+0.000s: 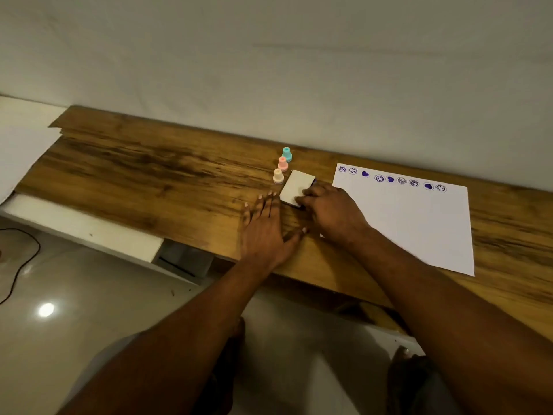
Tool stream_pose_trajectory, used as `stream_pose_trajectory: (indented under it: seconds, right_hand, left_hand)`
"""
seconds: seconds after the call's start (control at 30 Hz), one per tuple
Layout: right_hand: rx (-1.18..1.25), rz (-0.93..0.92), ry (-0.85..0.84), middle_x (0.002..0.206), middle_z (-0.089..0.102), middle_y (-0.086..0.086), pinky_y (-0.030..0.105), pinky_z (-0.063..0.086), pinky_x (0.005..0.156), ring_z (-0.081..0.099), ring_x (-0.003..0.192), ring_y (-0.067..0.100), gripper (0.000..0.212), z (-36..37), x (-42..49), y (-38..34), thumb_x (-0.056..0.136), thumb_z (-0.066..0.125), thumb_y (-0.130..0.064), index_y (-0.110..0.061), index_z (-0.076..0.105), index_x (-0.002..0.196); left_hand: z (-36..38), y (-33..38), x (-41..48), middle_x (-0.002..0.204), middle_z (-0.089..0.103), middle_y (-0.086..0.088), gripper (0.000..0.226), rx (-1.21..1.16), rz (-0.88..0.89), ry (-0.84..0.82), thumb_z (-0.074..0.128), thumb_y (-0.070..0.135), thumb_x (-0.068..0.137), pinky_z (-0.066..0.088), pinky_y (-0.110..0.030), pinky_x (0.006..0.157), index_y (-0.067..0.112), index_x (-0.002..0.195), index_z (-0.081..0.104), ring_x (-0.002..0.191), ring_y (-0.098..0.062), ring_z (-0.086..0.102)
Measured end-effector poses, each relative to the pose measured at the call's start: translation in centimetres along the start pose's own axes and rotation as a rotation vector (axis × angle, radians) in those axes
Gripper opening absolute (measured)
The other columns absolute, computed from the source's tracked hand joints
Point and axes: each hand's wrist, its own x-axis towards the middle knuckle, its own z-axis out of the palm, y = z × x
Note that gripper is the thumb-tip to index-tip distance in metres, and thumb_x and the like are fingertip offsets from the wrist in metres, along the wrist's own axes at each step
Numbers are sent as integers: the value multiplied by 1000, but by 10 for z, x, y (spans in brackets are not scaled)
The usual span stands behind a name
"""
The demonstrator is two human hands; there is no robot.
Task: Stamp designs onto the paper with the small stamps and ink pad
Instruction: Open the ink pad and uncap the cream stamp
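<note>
Three small stamps stand upright in a row on the wooden table: a teal stamp [287,154] farthest back, a pink stamp [283,164] in the middle and a cream stamp [278,176] nearest. Just right of them lies the ink pad [296,187], its pale lid tilted over a dark base. My right hand [329,209] grips the pad's near right edge with its fingertips. My left hand [266,226] rests flat and spread on the table just left of the pad, touching nothing else. The white paper [416,226] lies to the right, with a row of purple stamped marks along its far edge.
The wooden table [149,175] runs along a plain wall, with a white ledge [74,226] at its left end. A dark cable [21,265] lies on the glossy floor at the lower left. My legs and feet show below the table's front edge.
</note>
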Motion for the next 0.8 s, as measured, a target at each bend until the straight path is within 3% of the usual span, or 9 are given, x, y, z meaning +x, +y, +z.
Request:
stream_pose_trajectory:
  seconds: [0.3, 0.5, 0.7, 0.8]
  right_hand:
    - [-72, -111, -59, 145, 54, 4, 43, 35, 116, 47, 139, 29, 45, 0, -23, -47, 101, 62, -34, -38, 56, 145]
    - [68, -121, -187, 149, 57, 1, 41, 40, 117, 54, 135, 25, 41, -14, -33, -60, 101, 63, -32, -35, 60, 141]
    - [93, -181, -3, 160, 43, -2, 43, 39, 116, 42, 144, 24, 64, -25, -28, -30, 94, 70, -41, -33, 46, 152]
    - [67, -202, -76, 165, 35, -7, 46, 36, 119, 33, 151, 20, 73, -24, -13, -20, 92, 70, -48, -36, 38, 157]
  left_hand:
    - [-15, -23, -28, 171, 30, -5, 102, 39, -16, -4, 29, 82, 87, 0, -50, 130, 15, 164, 27, 159, -19, 22]
    - [-34, -32, -37, 168, 37, -4, 87, 124, 14, -78, 47, 74, 93, 2, -55, 129, 21, 160, 34, 159, -22, 23]
    - [-41, -34, -49, 166, 39, -3, 79, 42, 19, -133, 57, 61, 91, 9, -56, 128, 25, 158, 35, 154, -23, 33]
    - [-51, -29, -46, 162, 44, -3, 77, 16, 2, -159, 64, 58, 90, 22, -53, 126, 26, 155, 39, 150, -25, 39]
